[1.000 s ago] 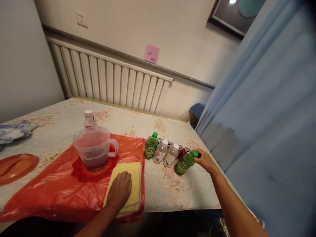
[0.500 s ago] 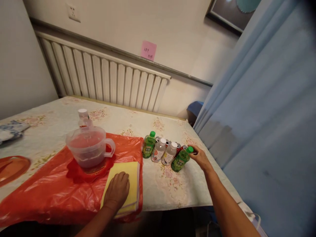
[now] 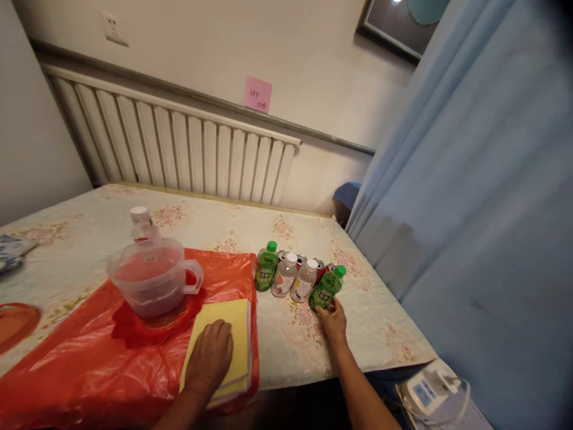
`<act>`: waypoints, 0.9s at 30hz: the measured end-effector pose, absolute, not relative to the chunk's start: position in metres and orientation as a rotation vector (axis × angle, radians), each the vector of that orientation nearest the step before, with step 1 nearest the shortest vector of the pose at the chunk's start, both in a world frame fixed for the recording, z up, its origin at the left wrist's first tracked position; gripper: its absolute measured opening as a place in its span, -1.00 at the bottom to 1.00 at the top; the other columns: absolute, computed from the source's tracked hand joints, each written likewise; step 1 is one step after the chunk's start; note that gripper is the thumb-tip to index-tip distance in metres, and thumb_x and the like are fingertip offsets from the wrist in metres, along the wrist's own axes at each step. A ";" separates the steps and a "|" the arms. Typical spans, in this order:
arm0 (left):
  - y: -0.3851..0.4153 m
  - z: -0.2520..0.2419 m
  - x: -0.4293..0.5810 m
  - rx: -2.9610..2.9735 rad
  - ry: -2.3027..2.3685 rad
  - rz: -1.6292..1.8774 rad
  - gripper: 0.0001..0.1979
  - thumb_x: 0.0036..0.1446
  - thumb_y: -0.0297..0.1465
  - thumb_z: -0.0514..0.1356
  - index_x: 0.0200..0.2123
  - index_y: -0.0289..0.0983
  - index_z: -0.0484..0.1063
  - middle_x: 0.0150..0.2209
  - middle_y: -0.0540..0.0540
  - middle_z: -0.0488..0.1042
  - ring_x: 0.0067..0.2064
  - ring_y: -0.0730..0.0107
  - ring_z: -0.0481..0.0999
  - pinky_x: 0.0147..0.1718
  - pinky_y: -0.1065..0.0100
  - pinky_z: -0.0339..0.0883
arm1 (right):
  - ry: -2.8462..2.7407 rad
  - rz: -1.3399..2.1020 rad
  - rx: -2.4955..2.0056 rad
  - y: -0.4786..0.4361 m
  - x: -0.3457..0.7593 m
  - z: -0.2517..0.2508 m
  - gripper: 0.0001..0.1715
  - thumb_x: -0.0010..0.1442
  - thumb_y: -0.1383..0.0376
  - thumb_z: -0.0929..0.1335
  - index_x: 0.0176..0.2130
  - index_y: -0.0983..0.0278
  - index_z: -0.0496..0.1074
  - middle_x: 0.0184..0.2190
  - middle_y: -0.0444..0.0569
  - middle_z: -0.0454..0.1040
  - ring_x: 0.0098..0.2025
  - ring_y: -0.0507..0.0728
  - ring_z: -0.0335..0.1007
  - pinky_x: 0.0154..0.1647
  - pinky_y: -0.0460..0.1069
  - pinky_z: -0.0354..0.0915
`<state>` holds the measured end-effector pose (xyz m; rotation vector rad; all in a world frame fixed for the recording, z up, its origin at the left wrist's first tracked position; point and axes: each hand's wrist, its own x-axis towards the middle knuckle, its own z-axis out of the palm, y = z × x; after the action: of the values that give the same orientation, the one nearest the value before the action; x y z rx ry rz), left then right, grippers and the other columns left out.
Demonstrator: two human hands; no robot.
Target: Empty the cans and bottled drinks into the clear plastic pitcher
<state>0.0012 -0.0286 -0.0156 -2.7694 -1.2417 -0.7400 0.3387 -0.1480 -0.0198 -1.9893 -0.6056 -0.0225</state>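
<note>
My left hand [image 3: 210,353] lies flat on a stack of yellow cloths or sheets [image 3: 239,334], its fingers held close on top. At the lower part of the right-hand green bottle [image 3: 324,288], my right hand [image 3: 332,319] has its thumb and fingers round the base. Two white-capped bottles, one [image 3: 285,276] and another [image 3: 304,280], stand beside it in a row, with a second green bottle [image 3: 266,267] at the left end. Behind the row show the tops of several cans [image 3: 318,263].
A clear jug [image 3: 154,275] sits in a red dish on red plastic [image 3: 89,358]. Behind it stands a white-capped bottle [image 3: 142,222]. An orange lid [image 3: 15,325] lies at far left. A blue curtain [image 3: 470,209] hangs right, above a power strip [image 3: 427,391].
My right hand has moved down from near the right green bottle's cap to its base. My left hand stays on the yellow stack. The view has shifted slightly.
</note>
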 end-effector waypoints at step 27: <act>-0.024 -0.026 0.001 -2.731 -1.202 -0.779 -0.85 0.24 -0.48 0.07 -0.21 -0.27 0.44 -0.17 -0.18 0.46 -0.09 0.12 0.41 -0.10 0.15 0.28 | -0.604 -0.169 -1.891 -0.120 0.346 -0.040 -0.46 -0.16 0.11 0.44 -0.15 0.27 0.45 -0.26 0.04 0.58 -0.17 0.29 0.47 -0.21 0.06 0.34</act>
<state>0.0007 -0.0237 -0.0263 -2.7312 -1.2015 -0.7792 0.3464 -0.1202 -0.0397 -1.8906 -0.6036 -0.1689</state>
